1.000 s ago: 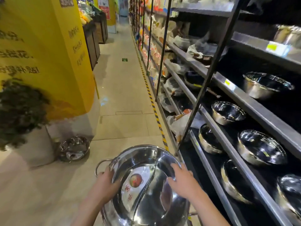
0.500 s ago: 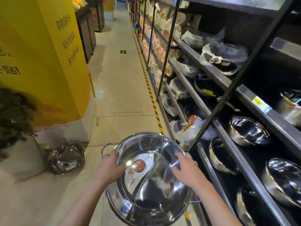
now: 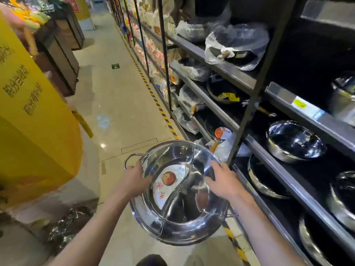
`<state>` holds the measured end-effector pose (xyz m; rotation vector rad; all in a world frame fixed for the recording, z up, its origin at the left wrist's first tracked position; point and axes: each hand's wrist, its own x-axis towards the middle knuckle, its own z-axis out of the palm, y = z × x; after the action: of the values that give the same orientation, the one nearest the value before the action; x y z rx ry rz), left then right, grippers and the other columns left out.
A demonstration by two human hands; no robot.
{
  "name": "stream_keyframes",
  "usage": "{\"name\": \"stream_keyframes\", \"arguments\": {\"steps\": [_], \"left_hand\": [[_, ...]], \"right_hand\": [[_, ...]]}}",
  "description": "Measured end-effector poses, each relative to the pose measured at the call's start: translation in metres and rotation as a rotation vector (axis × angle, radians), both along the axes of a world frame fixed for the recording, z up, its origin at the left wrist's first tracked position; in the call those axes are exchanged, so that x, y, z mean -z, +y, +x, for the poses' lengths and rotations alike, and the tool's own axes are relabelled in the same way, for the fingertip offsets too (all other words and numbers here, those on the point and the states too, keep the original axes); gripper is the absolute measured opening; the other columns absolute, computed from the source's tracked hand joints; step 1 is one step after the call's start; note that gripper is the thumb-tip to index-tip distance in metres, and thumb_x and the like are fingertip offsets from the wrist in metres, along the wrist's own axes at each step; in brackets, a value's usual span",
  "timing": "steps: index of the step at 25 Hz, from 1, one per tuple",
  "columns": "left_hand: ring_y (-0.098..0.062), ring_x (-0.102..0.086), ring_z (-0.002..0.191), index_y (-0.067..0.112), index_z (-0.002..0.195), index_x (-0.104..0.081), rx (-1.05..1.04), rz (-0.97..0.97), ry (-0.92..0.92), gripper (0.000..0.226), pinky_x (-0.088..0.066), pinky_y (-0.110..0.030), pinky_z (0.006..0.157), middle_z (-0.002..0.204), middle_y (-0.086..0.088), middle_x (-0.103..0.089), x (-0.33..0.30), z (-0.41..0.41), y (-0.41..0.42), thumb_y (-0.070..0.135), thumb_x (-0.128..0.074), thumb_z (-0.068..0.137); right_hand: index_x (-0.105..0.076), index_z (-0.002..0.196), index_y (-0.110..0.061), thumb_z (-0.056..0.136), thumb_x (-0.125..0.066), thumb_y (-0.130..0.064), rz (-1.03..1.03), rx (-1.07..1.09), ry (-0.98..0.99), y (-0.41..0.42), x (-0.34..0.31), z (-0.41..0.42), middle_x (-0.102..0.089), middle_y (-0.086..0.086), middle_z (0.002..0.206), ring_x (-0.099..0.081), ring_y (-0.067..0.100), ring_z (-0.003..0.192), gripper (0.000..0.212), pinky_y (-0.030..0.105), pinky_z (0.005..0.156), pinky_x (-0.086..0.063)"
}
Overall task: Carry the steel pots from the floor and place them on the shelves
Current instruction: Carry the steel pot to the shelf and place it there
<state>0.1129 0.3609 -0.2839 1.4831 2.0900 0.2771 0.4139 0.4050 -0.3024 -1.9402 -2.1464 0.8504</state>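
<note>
Shop aisle: two hands, left (image 3: 134,181), right (image 3: 223,182), gripping one divided pot (image 3: 178,210).

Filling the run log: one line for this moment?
left hand + right hand: holding divided pot | above floor | beside shelves

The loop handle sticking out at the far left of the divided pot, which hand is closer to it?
Left. The left hand grips the rim of the divided steel pot right beside the loop handle; the right hand holds the opposite rim, across the pot.

Bright overhead light, glare on steel, blurred left edge, wide-angle bending
</note>
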Motion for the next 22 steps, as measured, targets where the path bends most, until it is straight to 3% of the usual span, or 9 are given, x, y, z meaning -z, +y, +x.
{"name": "stream_keyframes", "arguments": {"steps": [3,8,11,15,19,22], "left_hand": [[-0.023,-0.066,0.086,0.021,0.132,-0.043,0.124,-0.039,-0.032,0.067,-0.057,-0.044,0.082,0.119,-0.009,-0.060,0.001,0.018,0.048,0.059,-0.051,0.077],[-0.030,-0.066,0.091,0.012,0.131,-0.044,0.401,-0.107,-0.056,0.064,-0.057,-0.043,0.083,0.109,-0.015,-0.064,0.020,0.048,0.122,0.047,-0.055,0.078],[-0.036,-0.058,0.112,0.010,0.133,-0.046,0.540,-0.109,-0.088,0.060,-0.050,-0.043,0.094,0.117,-0.019,-0.064,0.038,0.063,0.153,0.045,-0.061,0.086],[-0.039,-0.049,0.123,0.007,0.144,-0.035,0.706,-0.184,-0.079,0.071,-0.043,-0.037,0.095,0.132,-0.026,-0.050,0.076,0.081,0.186,0.040,-0.063,0.088],[-0.038,-0.050,0.121,0.010,0.142,-0.036,0.844,-0.277,-0.077,0.067,-0.046,-0.040,0.098,0.131,-0.023,-0.052,0.103,0.097,0.194,0.033,-0.064,0.085],[-0.041,-0.055,0.116,0.009,0.141,-0.038,0.898,-0.350,-0.057,0.069,-0.047,-0.041,0.095,0.127,-0.023,-0.055,0.123,0.111,0.195,0.040,-0.061,0.084]], "right_hand": [[-0.038,0.137,-0.034,0.089,-0.049,-0.045,-0.017,0.129,0.022,0.008,0.008,0.021,-0.041,0.008,0.133,-0.048,0.041,0.119,0.050,0.049,0.096,-0.046],[-0.039,0.130,-0.033,0.091,-0.050,-0.046,-0.093,0.398,0.039,0.002,0.034,0.042,-0.039,0.013,0.135,-0.049,0.043,0.118,0.043,0.051,0.098,-0.045],[-0.037,0.142,-0.025,0.091,-0.056,-0.041,-0.158,0.532,0.009,-0.012,0.041,0.043,-0.036,0.021,0.143,-0.046,0.048,0.124,0.056,0.052,0.104,-0.041],[-0.043,0.134,-0.023,0.089,-0.058,-0.040,-0.218,0.705,-0.004,-0.038,0.058,0.031,-0.045,0.018,0.136,-0.053,0.044,0.116,0.050,0.049,0.099,-0.046],[-0.045,0.134,-0.024,0.088,-0.063,-0.035,-0.226,0.854,-0.004,-0.065,0.077,0.020,-0.046,0.019,0.131,-0.047,0.043,0.123,0.050,0.047,0.100,-0.043],[-0.040,0.141,-0.025,0.090,-0.061,-0.036,-0.286,0.890,0.013,-0.078,0.101,0.024,-0.044,0.020,0.136,-0.046,0.045,0.124,0.056,0.049,0.100,-0.045]]}}
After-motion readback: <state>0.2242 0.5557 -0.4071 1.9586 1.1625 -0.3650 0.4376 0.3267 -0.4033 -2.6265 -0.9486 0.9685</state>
